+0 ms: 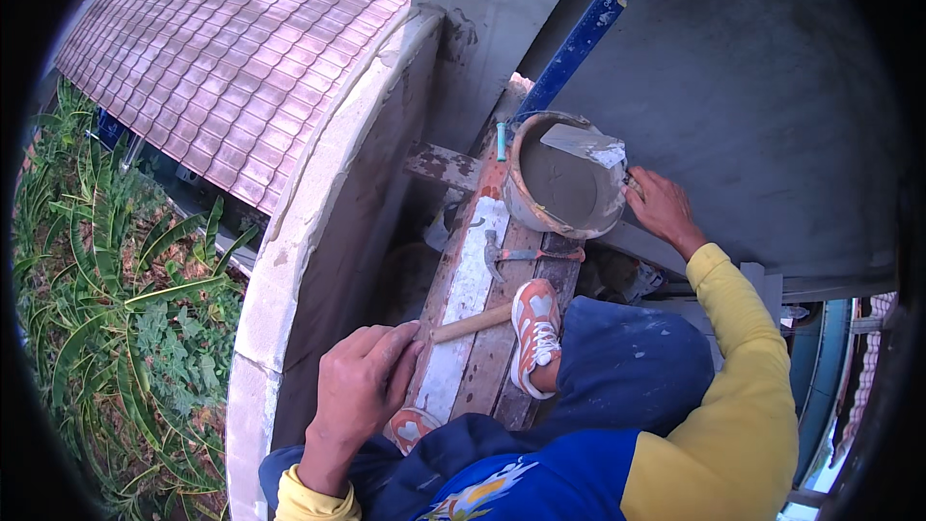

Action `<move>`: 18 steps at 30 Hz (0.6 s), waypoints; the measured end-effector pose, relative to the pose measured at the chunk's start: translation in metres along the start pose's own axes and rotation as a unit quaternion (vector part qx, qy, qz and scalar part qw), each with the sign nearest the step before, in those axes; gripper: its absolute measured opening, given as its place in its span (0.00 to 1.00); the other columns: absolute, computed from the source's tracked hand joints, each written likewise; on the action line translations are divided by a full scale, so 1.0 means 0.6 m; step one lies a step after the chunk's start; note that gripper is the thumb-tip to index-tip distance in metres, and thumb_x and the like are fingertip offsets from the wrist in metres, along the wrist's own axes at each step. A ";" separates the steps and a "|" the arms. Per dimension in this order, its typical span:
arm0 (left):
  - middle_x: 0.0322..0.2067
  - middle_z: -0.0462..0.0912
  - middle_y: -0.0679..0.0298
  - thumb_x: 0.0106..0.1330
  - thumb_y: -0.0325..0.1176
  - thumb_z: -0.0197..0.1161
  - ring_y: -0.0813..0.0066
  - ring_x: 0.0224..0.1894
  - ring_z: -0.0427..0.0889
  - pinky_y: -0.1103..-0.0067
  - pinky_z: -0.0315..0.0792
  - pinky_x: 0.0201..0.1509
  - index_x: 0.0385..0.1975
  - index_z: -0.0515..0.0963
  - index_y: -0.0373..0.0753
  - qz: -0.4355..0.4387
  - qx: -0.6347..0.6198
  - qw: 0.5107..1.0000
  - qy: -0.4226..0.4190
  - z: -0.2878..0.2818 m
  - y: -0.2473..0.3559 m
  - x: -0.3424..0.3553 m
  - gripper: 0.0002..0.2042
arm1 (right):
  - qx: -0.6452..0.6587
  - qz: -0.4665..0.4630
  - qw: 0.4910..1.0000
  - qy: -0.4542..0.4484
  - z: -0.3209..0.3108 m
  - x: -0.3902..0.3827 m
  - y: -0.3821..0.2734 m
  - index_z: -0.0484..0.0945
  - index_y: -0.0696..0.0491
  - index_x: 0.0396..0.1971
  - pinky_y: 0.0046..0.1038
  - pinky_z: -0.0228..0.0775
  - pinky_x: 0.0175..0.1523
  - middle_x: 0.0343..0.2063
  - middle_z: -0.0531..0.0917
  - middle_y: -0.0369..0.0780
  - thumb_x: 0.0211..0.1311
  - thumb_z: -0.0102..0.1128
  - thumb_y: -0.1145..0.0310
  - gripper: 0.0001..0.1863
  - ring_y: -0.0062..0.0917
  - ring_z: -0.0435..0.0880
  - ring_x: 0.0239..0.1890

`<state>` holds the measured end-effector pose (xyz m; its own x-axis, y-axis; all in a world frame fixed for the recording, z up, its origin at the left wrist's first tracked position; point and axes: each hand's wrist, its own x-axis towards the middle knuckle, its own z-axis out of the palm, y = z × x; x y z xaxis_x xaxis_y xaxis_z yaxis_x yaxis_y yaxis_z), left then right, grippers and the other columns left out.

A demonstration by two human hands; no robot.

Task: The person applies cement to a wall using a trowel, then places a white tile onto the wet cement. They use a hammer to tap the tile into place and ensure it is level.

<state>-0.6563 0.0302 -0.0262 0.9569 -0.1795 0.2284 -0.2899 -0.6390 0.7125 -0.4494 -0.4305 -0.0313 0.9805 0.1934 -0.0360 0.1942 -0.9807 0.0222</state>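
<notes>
Two bare hands work below my camera, and yellow sleeves come with them from the lower edge. Nearest to me is the left hand [362,376]: its fingers are bent and drawn close together, but I cannot tell if they hold something. Just beside its fingertips I see the end of a round wooden stick [473,322], which reaches over the planks [475,265] to an orange and white shoe [535,333]. A second shoe [413,425] is partly hidden behind the left hand.

A little farther, a claw hammer [535,255] with an orange and dark handle lies across the planks, near the bucket [522,201]. This round bucket stands on the planks and contains grey mortar [559,183]. At its right side the right hand [666,210] has its fingers wrapped around the handle of a trowel [584,143], whose blade is over the mortar, inside the rim. Behind the bucket, a long blue bar [593,39] leans up near a grey wall [752,116]. On the left a low wall [285,270] curves along; beyond it are green plants [125,318] and a reddish tiled roof [241,68].
</notes>
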 end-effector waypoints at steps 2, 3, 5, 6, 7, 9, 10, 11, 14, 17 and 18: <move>0.32 0.87 0.58 0.65 0.28 0.71 0.60 0.33 0.87 0.70 0.81 0.37 0.44 0.85 0.37 -0.017 0.010 1.000 -0.008 0.002 -0.004 -0.001 0.09 | -0.040 0.016 0.999 -0.030 0.024 -0.005 0.042 0.79 0.51 0.48 0.48 0.77 0.49 0.41 0.85 0.47 0.68 0.63 0.56 0.17 0.49 0.86 0.46; 0.32 0.87 0.58 0.65 0.28 0.71 0.60 0.33 0.87 0.70 0.81 0.37 0.44 0.85 0.37 -0.026 0.014 0.999 -0.013 0.002 -0.005 -0.001 0.09 | -0.059 0.023 0.997 -0.045 0.041 -0.006 0.054 0.79 0.51 0.48 0.48 0.77 0.49 0.40 0.85 0.46 0.68 0.63 0.57 0.16 0.48 0.86 0.46; 0.32 0.87 0.57 0.64 0.27 0.71 0.59 0.33 0.87 0.69 0.81 0.38 0.44 0.85 0.37 -0.038 0.015 0.999 -0.024 0.004 -0.007 0.006 0.09 | -0.090 -0.007 0.994 -0.058 0.093 0.004 0.065 0.80 0.51 0.48 0.49 0.77 0.49 0.38 0.84 0.46 0.67 0.63 0.57 0.16 0.48 0.85 0.45; 0.33 0.87 0.57 0.64 0.26 0.71 0.58 0.33 0.87 0.69 0.81 0.38 0.44 0.85 0.37 -0.041 0.009 0.999 -0.031 0.008 -0.006 0.012 0.10 | -0.108 -0.022 0.992 -0.060 0.116 0.012 0.070 0.80 0.51 0.48 0.49 0.77 0.48 0.37 0.84 0.46 0.67 0.63 0.57 0.16 0.48 0.85 0.45; 0.33 0.87 0.56 0.64 0.26 0.71 0.58 0.33 0.87 0.69 0.81 0.38 0.45 0.85 0.36 -0.046 0.009 0.998 -0.038 0.007 -0.006 0.016 0.10 | -0.085 -0.028 0.994 -0.065 0.144 0.027 0.060 0.80 0.51 0.48 0.49 0.77 0.48 0.38 0.84 0.46 0.67 0.63 0.57 0.16 0.48 0.85 0.45; 0.32 0.86 0.57 0.65 0.27 0.71 0.58 0.32 0.86 0.69 0.80 0.38 0.45 0.85 0.37 -0.044 0.013 0.998 -0.053 0.016 -0.008 0.030 0.10 | -0.050 -0.033 0.995 -0.080 0.176 0.041 0.045 0.80 0.51 0.48 0.49 0.77 0.48 0.38 0.84 0.46 0.67 0.63 0.57 0.16 0.48 0.85 0.45; 0.32 0.86 0.57 0.65 0.27 0.71 0.58 0.33 0.86 0.69 0.80 0.37 0.45 0.85 0.37 -0.046 0.012 0.997 -0.060 0.016 -0.008 0.035 0.10 | -0.026 -0.036 0.997 -0.069 0.179 0.044 0.037 0.80 0.51 0.48 0.49 0.77 0.48 0.38 0.84 0.46 0.67 0.63 0.57 0.16 0.48 0.85 0.45; 0.32 0.86 0.57 0.65 0.27 0.71 0.58 0.33 0.86 0.69 0.80 0.37 0.46 0.85 0.37 -0.047 0.011 0.996 -0.068 0.017 -0.008 0.040 0.10 | -0.002 -0.036 0.998 -0.058 0.180 0.046 0.034 0.80 0.51 0.48 0.49 0.77 0.48 0.38 0.84 0.46 0.67 0.64 0.57 0.16 0.48 0.85 0.45; 0.32 0.86 0.57 0.67 0.29 0.70 0.57 0.34 0.86 0.67 0.80 0.38 0.46 0.85 0.38 -0.049 0.016 0.996 -0.068 0.029 -0.024 0.050 0.10 | 0.060 -0.030 0.998 -0.003 0.177 0.026 0.046 0.80 0.51 0.49 0.48 0.76 0.47 0.39 0.84 0.47 0.66 0.65 0.58 0.17 0.49 0.85 0.45; 0.33 0.86 0.57 0.67 0.30 0.69 0.56 0.35 0.86 0.67 0.80 0.38 0.46 0.85 0.38 -0.046 0.021 0.996 -0.075 0.041 -0.035 0.067 0.09 | 0.097 0.003 0.994 0.056 0.172 -0.015 0.071 0.80 0.53 0.48 0.47 0.76 0.46 0.41 0.85 0.47 0.65 0.67 0.59 0.18 0.51 0.84 0.43; 0.33 0.86 0.57 0.68 0.30 0.69 0.56 0.35 0.86 0.67 0.80 0.38 0.46 0.85 0.38 -0.045 0.022 0.996 -0.079 0.046 -0.036 0.073 0.09 | 0.111 0.011 0.991 0.077 0.176 -0.029 0.082 0.80 0.54 0.48 0.47 0.76 0.46 0.40 0.85 0.48 0.64 0.67 0.59 0.17 0.51 0.84 0.43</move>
<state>-0.6076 0.0156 -0.0501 0.9708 -0.2337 0.0547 -0.2052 -0.6896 0.6945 -0.4600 -0.4853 -0.1352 0.9810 0.1568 0.1145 0.1773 -0.9639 -0.1987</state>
